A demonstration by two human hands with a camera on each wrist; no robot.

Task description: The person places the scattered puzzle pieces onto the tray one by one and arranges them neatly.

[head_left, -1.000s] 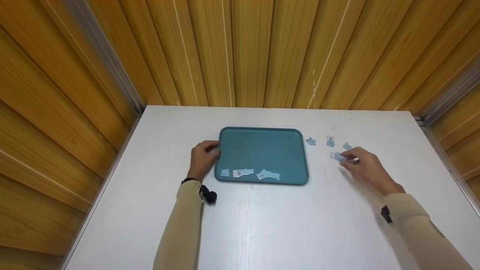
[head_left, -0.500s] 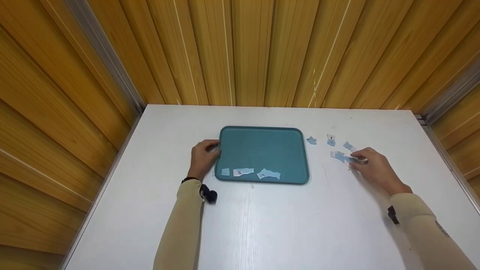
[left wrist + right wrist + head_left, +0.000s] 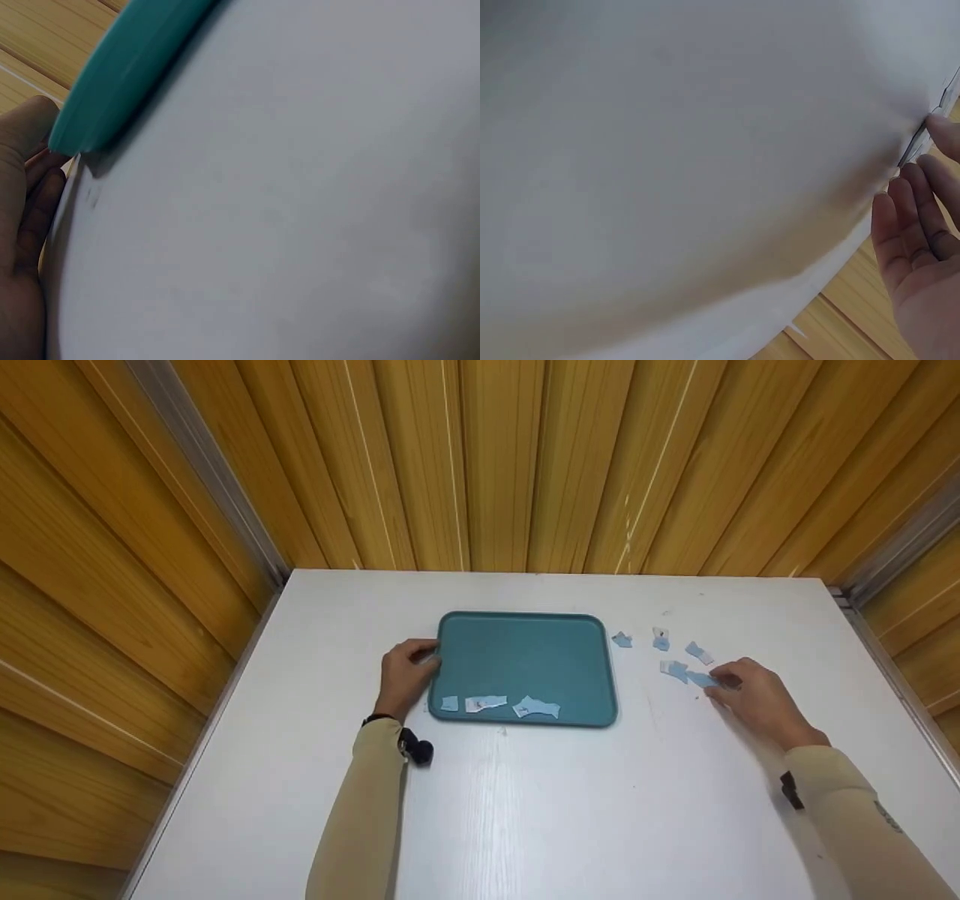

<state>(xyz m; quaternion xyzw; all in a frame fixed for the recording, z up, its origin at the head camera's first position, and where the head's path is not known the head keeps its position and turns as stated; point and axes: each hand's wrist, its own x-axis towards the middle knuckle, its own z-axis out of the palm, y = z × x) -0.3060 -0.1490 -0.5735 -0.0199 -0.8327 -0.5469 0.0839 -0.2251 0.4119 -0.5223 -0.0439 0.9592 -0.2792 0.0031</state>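
Observation:
My left hand holds the left rim of a green rectangular tray, thumb and fingers at its edge. In the left wrist view, the thumb lies close against the tray's rim. On the right, the thumb and fingertips of my right hand pinch the right end of a torn light-blue paper piece. Its left end lies right at another blue-and-white torn piece. Just behind is a separate torn piece. The right wrist view shows the right hand's fingers low at the tabletop.
Along the tray's near edge lie a small blue scrap, a longer white-and-blue strip and a jagged blue piece. Two more scraps, one blue and one printed, lie right of the tray. Wood-patterned walls enclose the white table.
The right hand has moved a little to the right, and more of the blue pieces near its fingertips shows. The left hand and the tray have stayed in place.

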